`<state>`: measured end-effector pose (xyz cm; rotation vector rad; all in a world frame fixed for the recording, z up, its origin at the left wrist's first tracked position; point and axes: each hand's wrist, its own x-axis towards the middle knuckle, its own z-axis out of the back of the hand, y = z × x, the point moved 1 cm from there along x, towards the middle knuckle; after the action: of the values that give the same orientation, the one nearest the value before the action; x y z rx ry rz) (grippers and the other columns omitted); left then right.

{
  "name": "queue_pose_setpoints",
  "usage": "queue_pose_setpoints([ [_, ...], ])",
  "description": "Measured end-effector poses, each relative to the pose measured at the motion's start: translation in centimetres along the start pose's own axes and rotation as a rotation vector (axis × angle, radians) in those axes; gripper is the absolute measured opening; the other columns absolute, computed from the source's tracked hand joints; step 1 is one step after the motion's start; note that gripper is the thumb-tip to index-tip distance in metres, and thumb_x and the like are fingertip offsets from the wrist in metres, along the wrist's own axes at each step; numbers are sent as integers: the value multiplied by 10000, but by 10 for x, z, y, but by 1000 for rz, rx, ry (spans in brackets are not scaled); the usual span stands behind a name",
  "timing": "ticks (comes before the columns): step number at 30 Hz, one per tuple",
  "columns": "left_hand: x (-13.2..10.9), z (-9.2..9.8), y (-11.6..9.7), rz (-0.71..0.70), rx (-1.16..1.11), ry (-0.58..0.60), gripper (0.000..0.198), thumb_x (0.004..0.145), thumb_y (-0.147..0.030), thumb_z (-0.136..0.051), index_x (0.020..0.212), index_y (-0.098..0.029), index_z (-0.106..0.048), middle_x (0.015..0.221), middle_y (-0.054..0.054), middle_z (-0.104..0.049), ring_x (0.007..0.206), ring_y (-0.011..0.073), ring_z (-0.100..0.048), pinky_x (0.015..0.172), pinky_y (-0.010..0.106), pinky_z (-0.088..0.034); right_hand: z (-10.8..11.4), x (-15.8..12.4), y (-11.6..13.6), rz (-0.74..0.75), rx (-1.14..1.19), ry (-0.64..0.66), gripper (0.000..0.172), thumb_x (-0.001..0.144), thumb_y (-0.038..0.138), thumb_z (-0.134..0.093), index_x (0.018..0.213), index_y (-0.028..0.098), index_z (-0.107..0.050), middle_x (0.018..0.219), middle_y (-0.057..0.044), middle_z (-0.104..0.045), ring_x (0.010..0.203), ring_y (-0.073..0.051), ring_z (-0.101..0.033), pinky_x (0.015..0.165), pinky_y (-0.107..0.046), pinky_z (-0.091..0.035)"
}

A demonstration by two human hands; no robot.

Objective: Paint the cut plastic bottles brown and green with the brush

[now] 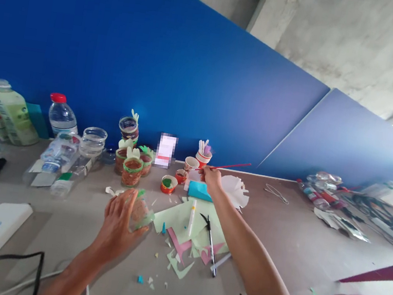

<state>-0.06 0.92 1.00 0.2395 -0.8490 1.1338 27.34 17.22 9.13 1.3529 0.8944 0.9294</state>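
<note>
Forearms, cup in L hand, brush R

The brush in the right fingers is red; the cup in the left fingers is brown and green.

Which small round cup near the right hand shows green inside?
The short round red cup with a pale rim, leftmost of those. The red-orange round cup behind looks reddish brown inside; the pale round cup shows no green.
</note>
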Motion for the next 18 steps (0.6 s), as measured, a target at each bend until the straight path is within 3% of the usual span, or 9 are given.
queue_pose_setpoints([
  [4, -1, -2, 2, -12, 10, 2, 945, 742, -324, -685, 1487, -118, -140, 1391, 251, -430, 1257, 404, -445, 1002, 605, -391, 0, 1, 3, -52, 144, 16, 136, 742, 157, -601, 628, 179, -530, 467, 11, -593, 338, -70, -409, 354, -203, -348],
  [7, -1, -2, 2, 5, 5, 3, 940, 737, -325, -688, 1482, -114, -155, 1386, 256, -433, 1258, 411, -442, 1003, 614, -387, -1, -13, 9, -77, 242, 74, 143, 731, 195, -636, 631, 176, -536, 482, 4, -595, 360, -74, -436, 379, -210, -367],
  [13, 0, 4, -5, 44, -21, 22, 923, 736, -320, -687, 1476, -125, -170, 1362, 231, -461, 1274, 386, -438, 1024, 581, -390, 2, -97, 7, -43, 385, 227, 203, 703, 328, -709, 699, 169, -583, 551, 2, -618, 438, -90, -501, 454, -228, -400],
  [18, 0, 6, -8, 35, -30, 18, 947, 744, -331, -691, 1484, -149, -130, 1376, 217, -430, 1279, 392, -417, 1035, 586, -373, -5, -153, -8, 115, 422, 292, 214, 769, 384, -685, 779, 179, -627, 614, -3, -636, 487, -97, -505, 497, -242, -392],
])
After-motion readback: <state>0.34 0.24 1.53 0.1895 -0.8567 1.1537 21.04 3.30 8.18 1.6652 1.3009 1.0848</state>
